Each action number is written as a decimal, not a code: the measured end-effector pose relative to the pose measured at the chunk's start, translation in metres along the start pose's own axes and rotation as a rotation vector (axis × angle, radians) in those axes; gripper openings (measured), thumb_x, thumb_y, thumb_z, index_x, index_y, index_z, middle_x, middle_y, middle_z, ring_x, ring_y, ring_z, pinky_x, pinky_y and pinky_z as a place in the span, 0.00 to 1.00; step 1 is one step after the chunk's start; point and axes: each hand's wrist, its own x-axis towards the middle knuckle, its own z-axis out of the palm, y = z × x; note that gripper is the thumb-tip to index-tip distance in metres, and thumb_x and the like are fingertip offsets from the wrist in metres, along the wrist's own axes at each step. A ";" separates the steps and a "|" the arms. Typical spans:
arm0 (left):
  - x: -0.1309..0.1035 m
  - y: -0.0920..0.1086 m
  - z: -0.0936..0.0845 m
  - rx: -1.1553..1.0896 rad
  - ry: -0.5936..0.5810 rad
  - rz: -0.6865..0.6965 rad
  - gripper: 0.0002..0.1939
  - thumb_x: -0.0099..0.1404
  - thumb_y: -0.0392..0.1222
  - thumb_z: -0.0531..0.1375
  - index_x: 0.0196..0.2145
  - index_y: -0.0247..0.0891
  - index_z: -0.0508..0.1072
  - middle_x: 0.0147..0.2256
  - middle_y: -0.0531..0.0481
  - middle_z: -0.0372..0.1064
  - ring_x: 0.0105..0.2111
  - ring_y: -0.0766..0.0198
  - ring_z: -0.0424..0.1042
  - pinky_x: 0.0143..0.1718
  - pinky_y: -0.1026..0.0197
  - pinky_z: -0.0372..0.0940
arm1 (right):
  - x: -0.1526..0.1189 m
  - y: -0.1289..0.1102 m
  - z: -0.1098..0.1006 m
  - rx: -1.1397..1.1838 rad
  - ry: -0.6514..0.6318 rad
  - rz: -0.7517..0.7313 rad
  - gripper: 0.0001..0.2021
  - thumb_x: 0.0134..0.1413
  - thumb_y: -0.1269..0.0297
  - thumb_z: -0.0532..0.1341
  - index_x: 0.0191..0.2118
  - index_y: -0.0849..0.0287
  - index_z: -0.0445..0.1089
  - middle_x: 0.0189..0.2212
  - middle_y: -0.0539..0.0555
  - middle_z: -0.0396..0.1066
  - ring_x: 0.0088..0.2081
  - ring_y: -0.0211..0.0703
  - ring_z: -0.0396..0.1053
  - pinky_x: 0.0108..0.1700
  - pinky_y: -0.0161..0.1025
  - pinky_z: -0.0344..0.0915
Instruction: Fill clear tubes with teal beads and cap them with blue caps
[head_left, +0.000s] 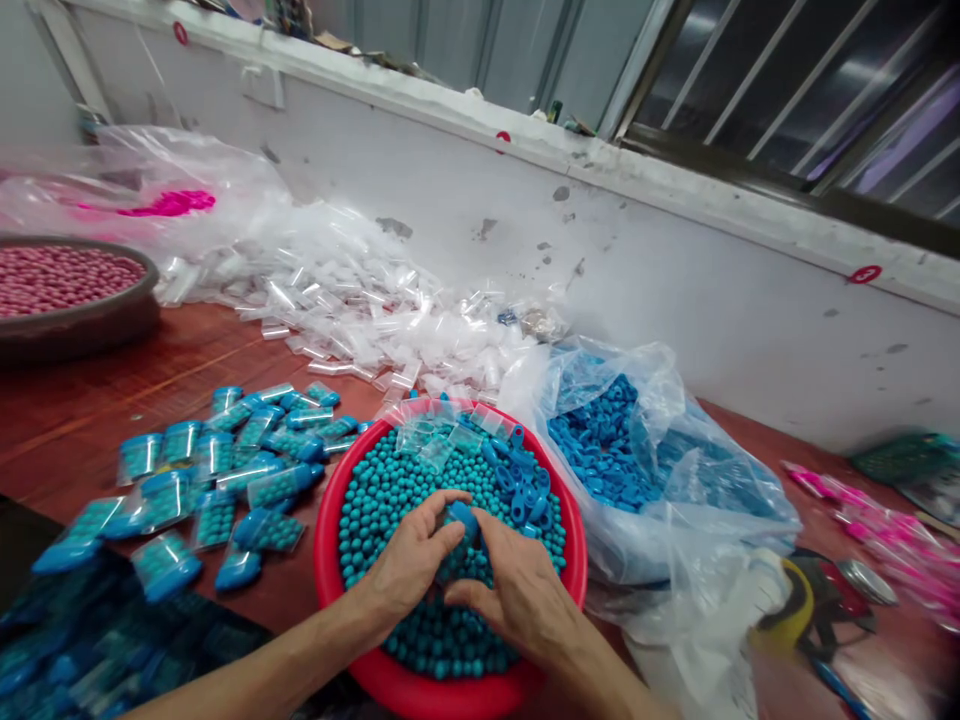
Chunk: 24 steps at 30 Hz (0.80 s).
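Both my hands are together over a red basin (330, 540) full of teal beads (390, 500). Between my left hand (412, 555) and my right hand (521, 580) is a small clear container with a blue cap (463, 518); its lower part is mostly hidden by my fingers. My left thumb and fingers close on its left side, and my right fingers wrap its right side. Loose blue caps (525, 485) and several clear empty containers (442, 435) lie on the beads at the basin's far side.
Filled blue-capped containers (217, 455) lie left of the basin. Clear containers (337, 290) are heaped along the wall. A plastic bag of blue caps (600, 440) sits to the right, near a yellow-and-black tape tool (799, 600). Pink beads (67, 280) fill a brown tub at far left.
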 end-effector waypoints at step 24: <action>0.004 -0.003 -0.011 0.059 -0.038 0.020 0.16 0.57 0.48 0.52 0.41 0.39 0.60 0.19 0.61 0.56 0.15 0.71 0.58 0.15 0.69 0.56 | 0.012 0.010 -0.012 0.489 -0.071 0.103 0.13 0.49 0.69 0.55 0.42 0.57 0.64 0.34 0.50 0.68 0.33 0.38 0.67 0.35 0.35 0.64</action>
